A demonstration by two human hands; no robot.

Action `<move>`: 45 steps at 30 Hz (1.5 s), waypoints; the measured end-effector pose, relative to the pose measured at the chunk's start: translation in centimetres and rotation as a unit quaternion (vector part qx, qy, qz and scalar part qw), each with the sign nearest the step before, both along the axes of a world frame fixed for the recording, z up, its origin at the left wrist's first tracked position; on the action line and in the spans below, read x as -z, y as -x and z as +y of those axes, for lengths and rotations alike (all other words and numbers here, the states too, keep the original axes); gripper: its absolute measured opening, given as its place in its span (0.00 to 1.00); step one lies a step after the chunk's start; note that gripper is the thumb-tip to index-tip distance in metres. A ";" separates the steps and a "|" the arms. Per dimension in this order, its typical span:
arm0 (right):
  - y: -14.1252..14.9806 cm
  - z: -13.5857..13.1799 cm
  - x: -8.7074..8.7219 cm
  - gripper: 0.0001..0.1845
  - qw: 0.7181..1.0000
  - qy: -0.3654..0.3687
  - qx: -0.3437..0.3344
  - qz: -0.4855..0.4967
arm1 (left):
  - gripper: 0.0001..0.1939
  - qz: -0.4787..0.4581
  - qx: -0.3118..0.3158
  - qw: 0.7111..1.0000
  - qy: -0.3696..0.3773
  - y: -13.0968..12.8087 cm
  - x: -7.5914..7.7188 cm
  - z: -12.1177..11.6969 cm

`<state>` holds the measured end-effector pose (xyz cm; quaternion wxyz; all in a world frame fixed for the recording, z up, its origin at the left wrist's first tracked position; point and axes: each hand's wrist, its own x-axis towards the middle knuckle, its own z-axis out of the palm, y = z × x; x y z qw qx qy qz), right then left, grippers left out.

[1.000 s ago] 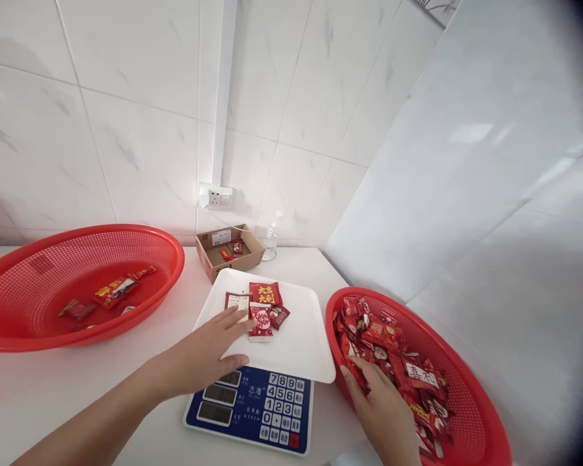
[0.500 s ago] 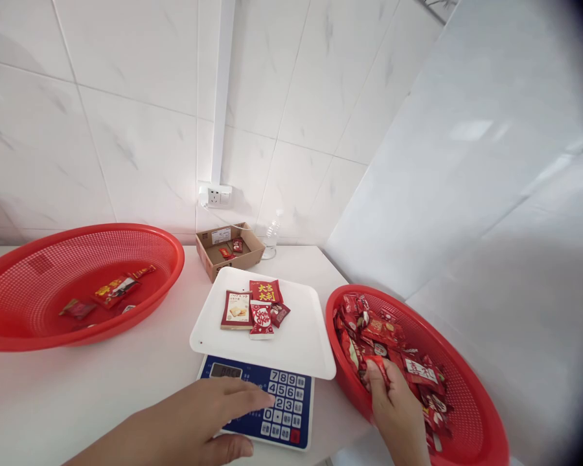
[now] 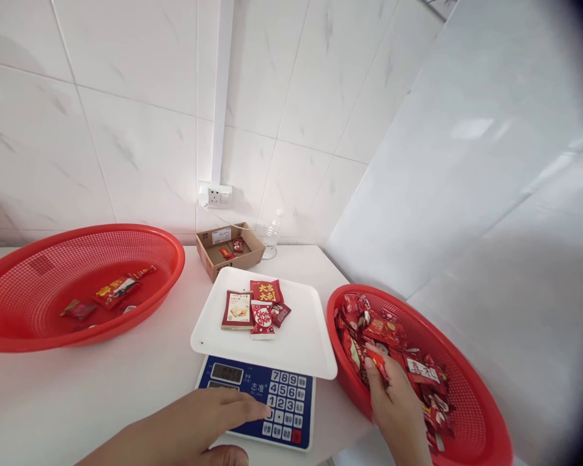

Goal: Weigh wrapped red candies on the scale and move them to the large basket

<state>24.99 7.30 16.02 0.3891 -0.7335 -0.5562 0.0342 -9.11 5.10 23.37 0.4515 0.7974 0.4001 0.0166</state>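
My left hand point(image 3: 201, 421) lies over the lower part of a blue-and-white digital scale point(image 3: 257, 369), fingers stretched out, fingertips by the keypad. On the scale's white tray point(image 3: 298, 346) rest several wrapped snacks, among them a cracker packet point(image 3: 238, 310), a red packet with gold characters point(image 3: 266, 290), a red-and-white packet point(image 3: 262, 321) and a small dark red one point(image 3: 280, 313). At the near side of the right red basket point(image 3: 480, 424), my right hand point(image 3: 396, 398) pinches a small red snack packet point(image 3: 377, 360) above the heaped packets there.
Another red basket point(image 3: 162, 278) stands on the left with several packets at its bottom. Behind the scale are a cardboard box point(image 3: 245, 261) with small packets and a clear plastic bottle point(image 3: 273, 230). A cable runs to the wall socket point(image 3: 215, 196). Tiled walls bound the table.
My left hand has drawn down slightly, uncovering more of the scale's display and keypad. My right hand has barely moved and still pinches the red packet.
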 end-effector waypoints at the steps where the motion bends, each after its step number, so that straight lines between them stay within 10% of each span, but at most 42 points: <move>1: -0.1 0.1 0.2 0.30 1.000 -0.010 -0.010 -0.002 | 0.26 -0.005 -0.003 1.000 0.000 0.0 0.1 0.0; 45: -0.2 -0.1 0.3 0.33 1.000 0.012 0.018 -0.010 | 0.26 0.023 0.006 1.000 0.007 -0.2 0.7 0.3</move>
